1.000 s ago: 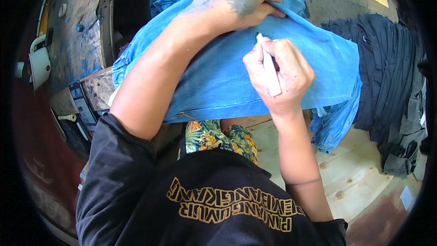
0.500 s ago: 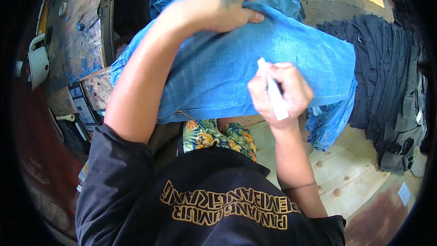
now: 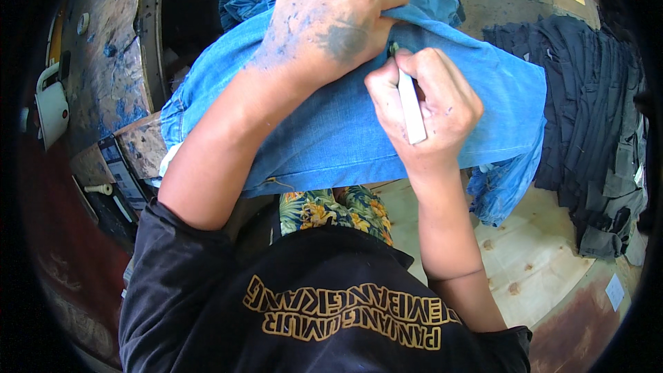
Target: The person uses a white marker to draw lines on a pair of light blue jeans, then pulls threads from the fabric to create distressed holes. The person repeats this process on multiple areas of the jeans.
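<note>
Since half a second ago, right hand [image 3: 423, 107] has climbed from the denim's lower part to just beside left hand [image 3: 330, 19]. Head view: right hand is closed around a white marker [image 3: 410, 105], tip on the blue denim [image 3: 331, 141]. Left hand, stained blue, pinches a denim fold just above the marker tip. Dark clothes [image 3: 587, 110] lie well right of both hands.

Small white paper label [image 3: 614, 291] on floor, lower right

A single head-worn fisheye view looks steeply down, close over the blue denim [image 3: 331, 131].
</note>
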Tool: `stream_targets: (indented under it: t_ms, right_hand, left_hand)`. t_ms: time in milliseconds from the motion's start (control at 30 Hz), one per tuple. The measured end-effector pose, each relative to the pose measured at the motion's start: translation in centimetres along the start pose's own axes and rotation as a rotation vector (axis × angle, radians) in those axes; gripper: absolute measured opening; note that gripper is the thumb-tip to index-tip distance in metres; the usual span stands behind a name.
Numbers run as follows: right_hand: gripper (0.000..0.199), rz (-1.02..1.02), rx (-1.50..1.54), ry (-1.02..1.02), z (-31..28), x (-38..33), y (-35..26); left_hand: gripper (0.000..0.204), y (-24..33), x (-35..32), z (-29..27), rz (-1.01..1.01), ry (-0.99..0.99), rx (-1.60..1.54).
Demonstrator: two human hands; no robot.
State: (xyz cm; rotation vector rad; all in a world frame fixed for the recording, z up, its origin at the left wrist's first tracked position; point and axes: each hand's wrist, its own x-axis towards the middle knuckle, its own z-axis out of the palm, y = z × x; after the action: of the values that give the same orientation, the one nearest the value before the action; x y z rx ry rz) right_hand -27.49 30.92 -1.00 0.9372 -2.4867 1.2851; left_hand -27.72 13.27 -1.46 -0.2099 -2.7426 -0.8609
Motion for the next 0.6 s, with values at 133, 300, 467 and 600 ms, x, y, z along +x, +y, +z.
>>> stream_targets:
  t_ms: [133, 300, 467, 600]
  right_hand:
    - [0.021, -0.029, 0.014, 0.04, -0.1, -2.1, -0.6]
    - [0.024, -0.114, 0.026, 0.095, -0.2, -5.6, -0.7]
    - [0.03, -0.091, 0.026, 0.054, -1.1, -7.4, -1.2]
    - [0.021, -0.088, 0.05, 0.093, -1.1, -6.0, -0.7]
  left_hand:
    - [0.006, 0.0, -0.4, 0.4, -0.038, 0.058, -0.045]
    - [0.02, -0.2, -0.8, 0.6, -0.01, 0.12, -0.068]
    - [0.025, -0.7, -0.7, 0.9, -0.039, 0.131, -0.081]
    - [0.019, -0.9, -0.3, 1.0, -0.08, 0.103, -0.077]
